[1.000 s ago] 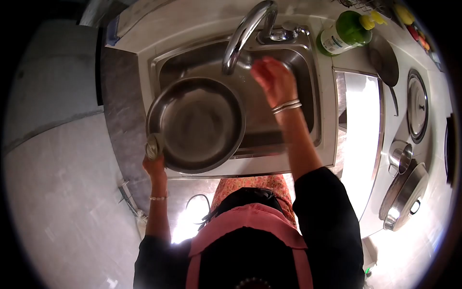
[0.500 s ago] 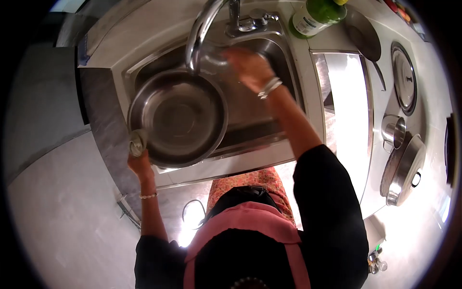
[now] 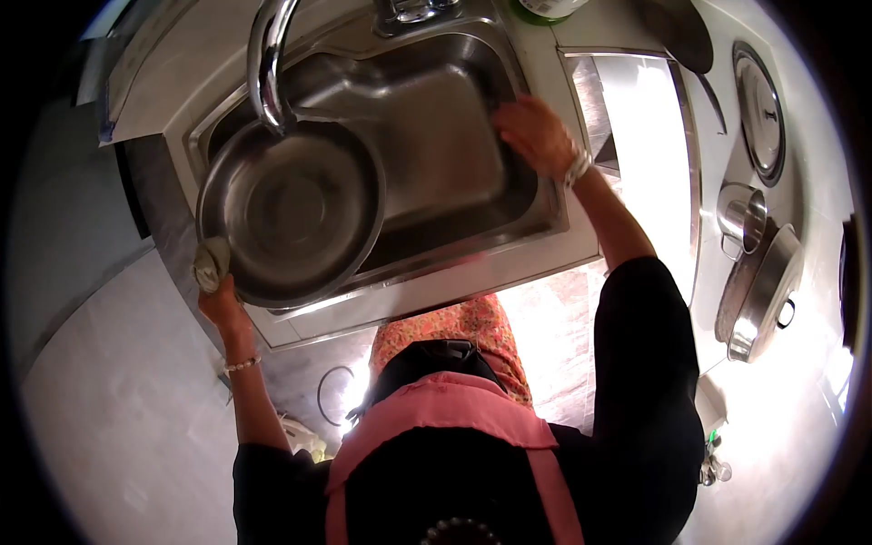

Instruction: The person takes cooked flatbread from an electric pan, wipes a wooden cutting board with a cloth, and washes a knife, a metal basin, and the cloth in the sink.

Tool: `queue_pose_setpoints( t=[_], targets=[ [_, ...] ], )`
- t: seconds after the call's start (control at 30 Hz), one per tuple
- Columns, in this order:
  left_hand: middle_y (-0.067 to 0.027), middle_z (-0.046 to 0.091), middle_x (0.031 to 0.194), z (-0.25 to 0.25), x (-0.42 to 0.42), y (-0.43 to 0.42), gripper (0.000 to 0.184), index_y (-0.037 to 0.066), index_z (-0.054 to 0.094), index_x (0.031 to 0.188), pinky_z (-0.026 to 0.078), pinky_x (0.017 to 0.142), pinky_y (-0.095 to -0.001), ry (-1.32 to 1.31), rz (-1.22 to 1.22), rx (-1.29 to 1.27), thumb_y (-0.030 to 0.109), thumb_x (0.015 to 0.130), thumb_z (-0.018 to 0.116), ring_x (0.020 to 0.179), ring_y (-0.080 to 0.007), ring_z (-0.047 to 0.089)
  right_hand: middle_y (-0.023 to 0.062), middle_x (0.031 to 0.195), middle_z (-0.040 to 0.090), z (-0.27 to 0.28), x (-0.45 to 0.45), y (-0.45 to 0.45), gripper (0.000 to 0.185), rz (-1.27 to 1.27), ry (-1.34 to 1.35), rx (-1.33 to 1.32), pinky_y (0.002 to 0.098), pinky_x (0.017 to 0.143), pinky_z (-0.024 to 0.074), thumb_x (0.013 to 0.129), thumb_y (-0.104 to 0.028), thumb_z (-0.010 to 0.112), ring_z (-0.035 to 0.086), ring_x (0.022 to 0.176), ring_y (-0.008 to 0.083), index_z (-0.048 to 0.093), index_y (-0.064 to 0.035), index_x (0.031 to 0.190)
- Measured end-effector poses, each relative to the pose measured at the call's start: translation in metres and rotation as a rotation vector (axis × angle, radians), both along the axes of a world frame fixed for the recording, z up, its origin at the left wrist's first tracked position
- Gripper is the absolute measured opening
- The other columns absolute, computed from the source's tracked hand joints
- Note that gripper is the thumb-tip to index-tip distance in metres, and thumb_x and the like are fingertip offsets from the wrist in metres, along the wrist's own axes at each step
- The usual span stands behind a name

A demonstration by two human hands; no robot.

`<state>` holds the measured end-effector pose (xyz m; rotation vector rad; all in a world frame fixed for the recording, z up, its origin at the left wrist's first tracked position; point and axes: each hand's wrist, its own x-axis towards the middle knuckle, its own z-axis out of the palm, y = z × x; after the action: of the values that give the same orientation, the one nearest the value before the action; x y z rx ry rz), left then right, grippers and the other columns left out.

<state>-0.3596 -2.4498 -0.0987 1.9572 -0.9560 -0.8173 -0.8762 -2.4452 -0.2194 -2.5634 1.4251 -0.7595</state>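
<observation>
A wide steel frying pan is held over the left part of the sink, its inside facing up under the tap spout. My left hand is closed at the pan's lower left edge, with a bunched pale cloth between hand and pan. Whether a handle lies inside the cloth is hidden. Over the sink's right wall, apart from the pan, is my right hand. Its fingers are loosely stretched out and slightly blurred, and I see nothing in them.
Behind the sink stands the tap base, with a green bottle to its right. Along the right counter lie a dark pan, a round lid, a steel mug and a lidded pan.
My right hand has moved right, from near the tap to the sink's right side. The view has shifted, and the pan stays in my left hand beneath the spout.
</observation>
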Motion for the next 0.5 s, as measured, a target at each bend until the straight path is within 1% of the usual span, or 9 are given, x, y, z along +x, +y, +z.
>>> queue_pose_setpoints(
  t=[0.03, 0.1, 0.17, 0.23, 0.27, 0.37, 0.4, 0.43, 0.5],
  targets=[
    [-0.0084, 0.057, 0.101, 0.000, 0.001, 0.000, 0.039, -0.006, 0.053, 0.107, 0.041, 0.079, -0.0282, -0.001, 0.001, -0.005, -0.003, 0.068, 0.058, 0.088, -0.0171, 0.054, 0.0088, 0.100, 0.058, 0.005, 0.006, 0.021, 0.025, -0.011, 0.005, 0.013, 0.0412, 0.096, 0.0354, 0.075, -0.013, 0.058, 0.052, 0.100, 0.0241, 0.058, -0.0052, 0.098],
    [-0.0073, 0.059, 0.095, -0.007, 0.004, -0.001, 0.037, -0.007, 0.055, 0.103, 0.043, 0.074, -0.0274, 0.000, 0.004, -0.017, -0.004, 0.067, 0.059, 0.082, -0.0155, 0.055, 0.0087, 0.100, 0.058, 0.018, 0.018, 0.052, 0.024, -0.033, 0.067, 0.081, 0.0396, 0.092, 0.0394, 0.074, -0.013, 0.058, 0.053, 0.100, 0.0240, 0.059, -0.0054, 0.097],
    [-0.0073, 0.059, 0.093, -0.013, 0.006, 0.002, 0.036, -0.007, 0.056, 0.102, 0.043, 0.072, -0.0276, -0.012, 0.026, -0.042, -0.004, 0.067, 0.059, 0.081, -0.0155, 0.055, 0.0092, 0.101, 0.058, 0.021, 0.036, 0.086, 0.022, -0.030, 0.087, 0.375, 0.0373, 0.087, 0.0433, 0.078, -0.013, 0.056, 0.053, 0.098, 0.0253, 0.058, -0.0036, 0.097],
    [-0.0075, 0.060, 0.092, -0.021, 0.005, 0.001, 0.035, -0.007, 0.057, 0.101, 0.043, 0.071, -0.0277, -0.008, 0.059, -0.071, -0.003, 0.066, 0.060, 0.080, -0.0155, 0.055, 0.0103, 0.098, 0.059, 0.034, 0.069, 0.093, 0.021, -0.215, -0.219, 0.735, 0.0363, 0.085, 0.0453, 0.081, -0.014, 0.055, 0.054, 0.099, 0.0271, 0.057, -0.0016, 0.098],
    [-0.0076, 0.060, 0.092, -0.022, 0.006, 0.003, 0.035, -0.007, 0.057, 0.101, 0.043, 0.071, -0.0277, -0.008, 0.071, -0.070, -0.003, 0.066, 0.060, 0.080, -0.0154, 0.055, 0.0109, 0.096, 0.060, 0.036, 0.087, 0.093, 0.021, -0.308, -0.381, 0.921, 0.0358, 0.084, 0.0463, 0.082, -0.014, 0.054, 0.055, 0.099, 0.0280, 0.057, -0.0006, 0.098],
    [-0.0078, 0.060, 0.093, -0.015, 0.009, 0.004, 0.035, -0.007, 0.057, 0.100, 0.043, 0.070, -0.0280, 0.012, 0.072, -0.103, -0.002, 0.066, 0.062, 0.079, -0.0153, 0.056, 0.0143, 0.102, 0.057, 0.018, 0.126, 0.049, 0.028, -0.372, -1.488, 0.973, 0.0383, 0.088, 0.0436, 0.086, -0.020, 0.050, 0.052, 0.104, 0.0302, 0.054, 0.0024, 0.103],
    [-0.0078, 0.060, 0.093, -0.010, 0.011, 0.007, 0.035, -0.007, 0.057, 0.100, 0.044, 0.069, -0.0281, 0.019, 0.076, -0.122, -0.001, 0.066, 0.062, 0.078, -0.0153, 0.056, 0.0157, 0.103, 0.057, 0.023, 0.137, 0.027, 0.030, -0.323, -1.827, 1.012, 0.0386, 0.088, 0.0443, 0.087, -0.021, 0.049, 0.053, 0.100, 0.0303, 0.053, 0.0037, 0.104],
    [-0.0078, 0.061, 0.093, -0.002, 0.010, 0.011, 0.035, -0.007, 0.057, 0.101, 0.044, 0.069, -0.0279, -0.069, 0.071, -0.124, -0.001, 0.066, 0.062, 0.078, -0.0153, 0.056, 0.0171, 0.103, 0.057, 0.030, 0.147, 0.004, 0.033, -0.269, -2.167, 1.037, 0.0389, 0.087, 0.0451, 0.088, -0.022, 0.047, 0.055, 0.096, 0.0304, 0.052, 0.0050, 0.105],
    [-0.0077, 0.061, 0.093, 0.015, 0.006, 0.014, 0.035, -0.006, 0.057, 0.101, 0.045, 0.069, -0.0276, -0.240, 0.051, -0.119, 0.000, 0.067, 0.063, 0.078, -0.0154, 0.056, 0.0208, 0.099, 0.057, 0.018, 0.171, -0.037, 0.038, -0.337, -2.399, 1.270, 0.0408, 0.085, 0.0461, 0.089, -0.027, 0.046, 0.056, 0.094, 0.0320, 0.049, 0.0073, 0.106]
  ],
)
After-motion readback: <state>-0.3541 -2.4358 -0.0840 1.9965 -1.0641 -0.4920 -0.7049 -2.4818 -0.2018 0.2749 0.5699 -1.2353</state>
